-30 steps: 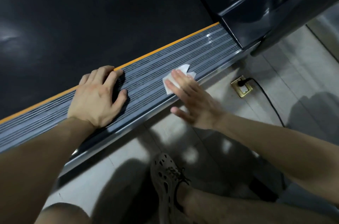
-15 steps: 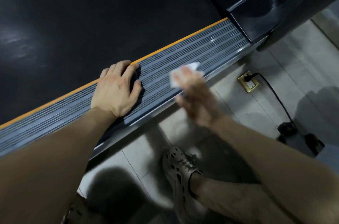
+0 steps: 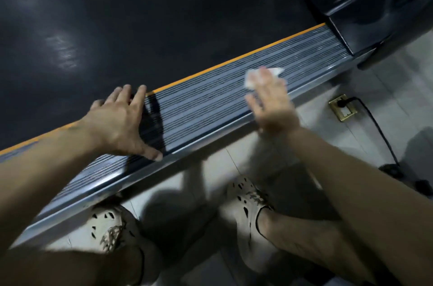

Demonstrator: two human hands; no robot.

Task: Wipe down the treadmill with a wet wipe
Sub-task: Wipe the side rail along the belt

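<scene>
Kept the wet wipe (image 3: 276, 71) on much the same stretch of the treadmill's (image 3: 234, 16) ribbed side rail (image 3: 210, 107) as a second ago, at 1 o'clock, shifted only slightly from the outer lip toward the middle of the ribs. Pressed it flat under the right hand (image 3: 269, 103), grip straight-fingered with thumb apart, no pinch, blurred by motion. Splayed the left hand (image 3: 121, 121) wider than before at 9 o'clock, fingertips now across the yellow stripe (image 3: 199, 72) onto the belt (image 3: 117, 28) edge, thumb on the rail, bracing. Read as rubbing one patch rather than gaining ground: rail toward 7 o'clock, belt and black motor cover (image 3: 375, 16) at 2 o'clock probably still to do. Saw no container, packet or bin; only a floor socket (image 3: 343, 107) at 3 o'clock, plug in it.
</scene>
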